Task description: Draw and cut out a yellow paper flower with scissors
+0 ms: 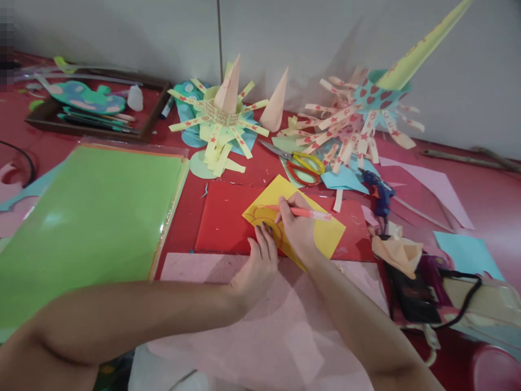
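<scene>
A yellow sheet of paper [329, 233] lies turned at an angle on a red board [223, 217]. Curved red lines are drawn on its left part. My right hand [299, 225] is closed around a pinkish-red pen [305, 213], whose tip points left, at the drawn lines. Just left of it, my left hand [262, 252] rests with fingers stretched flat on the paper's lower left edge. Under my forearms spreads a pale pink sheet [244, 347]. Behind the yellow paper lie scissors [303, 163] with yellow and red handles.
Green sheets in a clear sleeve [101, 212] cover the left side. At the back are a wooden tray [140, 127] with pencils, a paper crown with strips [222, 117], a pink cone [275, 103] and a tall-horned crown [366, 103]. A glue gun [378, 193] and a black phone [411, 293] lie right.
</scene>
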Demonstrator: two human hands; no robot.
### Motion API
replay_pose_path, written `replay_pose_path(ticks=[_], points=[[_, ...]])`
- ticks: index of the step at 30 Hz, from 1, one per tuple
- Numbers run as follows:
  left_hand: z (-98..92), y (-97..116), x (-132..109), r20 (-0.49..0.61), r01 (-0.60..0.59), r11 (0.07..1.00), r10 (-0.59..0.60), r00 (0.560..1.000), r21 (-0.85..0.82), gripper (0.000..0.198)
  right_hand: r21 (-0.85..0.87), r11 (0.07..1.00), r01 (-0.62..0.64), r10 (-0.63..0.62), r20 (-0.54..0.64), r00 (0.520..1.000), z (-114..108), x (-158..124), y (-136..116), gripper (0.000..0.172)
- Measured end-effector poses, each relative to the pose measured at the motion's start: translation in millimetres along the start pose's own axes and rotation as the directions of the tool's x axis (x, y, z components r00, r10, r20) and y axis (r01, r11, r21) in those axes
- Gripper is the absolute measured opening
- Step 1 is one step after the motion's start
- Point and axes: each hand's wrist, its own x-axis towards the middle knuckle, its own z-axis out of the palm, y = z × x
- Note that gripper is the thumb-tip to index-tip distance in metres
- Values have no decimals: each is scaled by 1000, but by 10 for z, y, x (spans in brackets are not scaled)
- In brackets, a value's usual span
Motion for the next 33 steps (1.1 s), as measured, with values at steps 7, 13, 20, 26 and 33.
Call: replay_pose_path(ticks=[7, 13, 20, 26, 33], points=[[-14, 6, 10, 39, 6, 1000, -6, 999, -14, 40, 15, 1000, -2, 1, 21, 1000, -1, -7, -37, 33], [-13, -4, 10, 30, 11, 998, -9, 999, -62, 41, -15, 1000, 11, -11, 47, 999, -6, -4, -47, 33], [-8, -3, 10, 46, 4, 998, -1, 999, -70, 42, -61, 998, 27, -27, 0, 1000, -9, -16, -36, 32], [-6, -2, 10, 51, -5, 998, 8, 999, -67, 42, -14, 1000, 5, -5, -2, 1000, -16, -21, -21, 30], [-3, -5, 8, 30, -11, 1000, 11, 999, -10, 42, 8, 1000, -9, 9, -11, 1000, -10, -16, -7, 30]])
